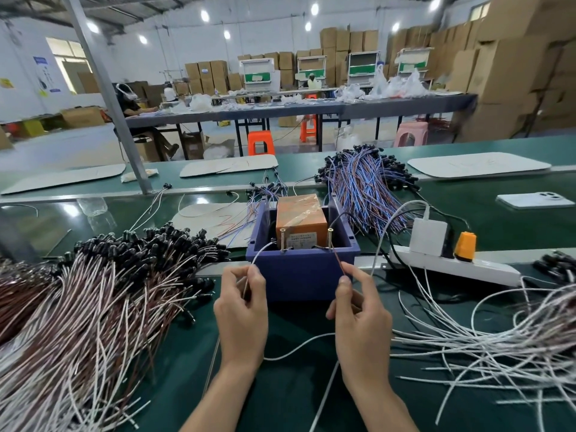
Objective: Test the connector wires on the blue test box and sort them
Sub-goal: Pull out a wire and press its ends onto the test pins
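Note:
The blue test box (300,269) stands in the middle of the green bench, open on top, with an orange block (299,218) inside and two brass screw posts (282,240) at its front rim. My left hand (241,310) pinches a white wire end (260,255) that reaches the left post. My right hand (360,310) pinches a brown wire end (338,260) that leads up to the right post. Both hands hover just in front of the box.
A big heap of brown and white connector wires (93,294) lies at the left. White wires (486,335) spread out at the right. A bundle of blue and brown wires (364,182) lies behind the box. A white power strip (452,263) with plugs and a phone (534,201) lie right.

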